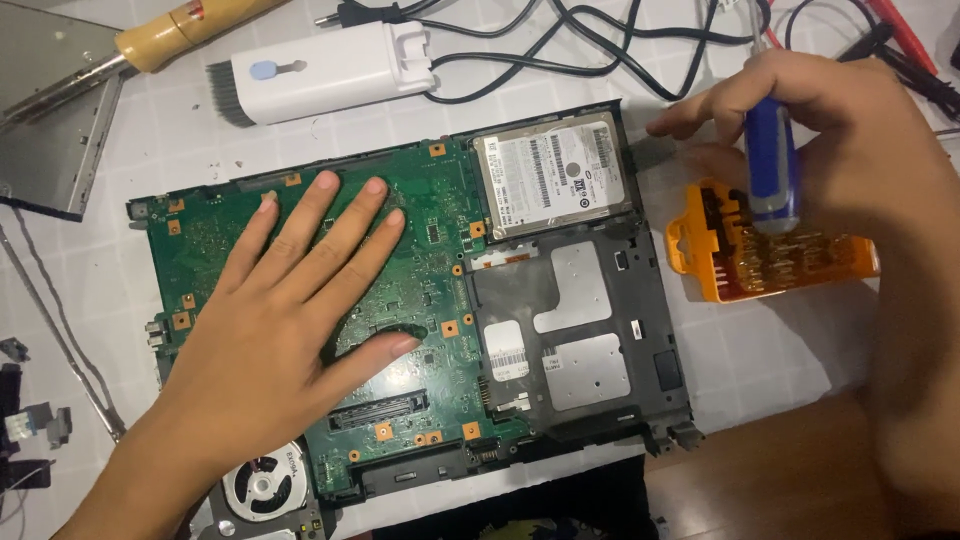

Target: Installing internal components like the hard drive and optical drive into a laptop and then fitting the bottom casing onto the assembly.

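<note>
Head view: the left hand (275, 330) lies flat, fingers spread, pinning the green circuit board (420, 250) at centre so it cannot slide, while at two o'clock the right hand (830, 130) has its fingers closed round a blue-handled screwdriver (770, 165) above the orange bit case (770, 260)

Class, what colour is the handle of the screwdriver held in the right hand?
Blue, seen clearly in the head view: the screwdriver in the right hand.
</note>
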